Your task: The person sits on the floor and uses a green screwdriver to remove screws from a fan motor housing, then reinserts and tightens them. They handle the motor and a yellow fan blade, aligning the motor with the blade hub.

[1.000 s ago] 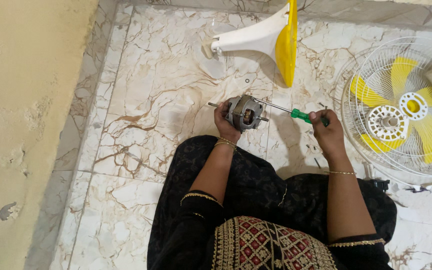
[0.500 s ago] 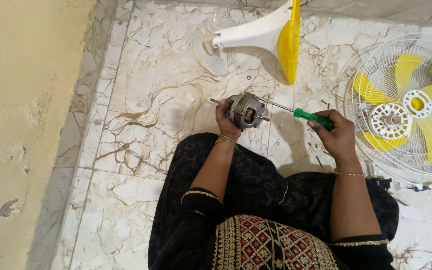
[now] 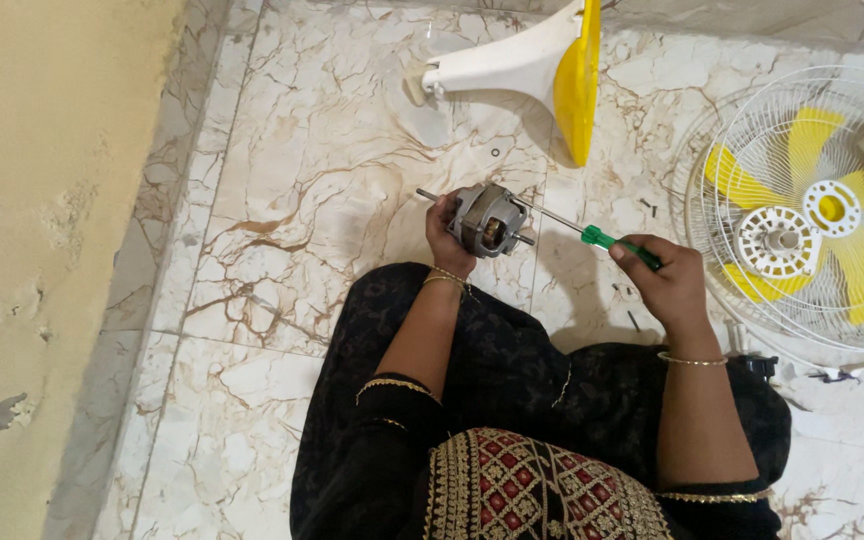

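My left hand (image 3: 445,232) grips a small grey electric fan motor (image 3: 487,219) with a thin shaft sticking out to the left, held above my knee. My right hand (image 3: 664,280) holds a green-handled screwdriver (image 3: 620,245). Its long metal blade points left, and the tip sits at the motor's right side. I sit on a marble floor (image 3: 312,200) in dark clothing with red and gold embroidery.
A white and yellow fan housing (image 3: 542,65) lies on the floor beyond the motor. To the right rests a white wire fan guard with yellow blades (image 3: 812,210). Small screws (image 3: 647,205) lie between them. A beige wall (image 3: 42,200) runs along the left.
My right hand has drawn down and to the right with the screwdriver, angling the handle lower. The motor stays in my left hand in about the same place.
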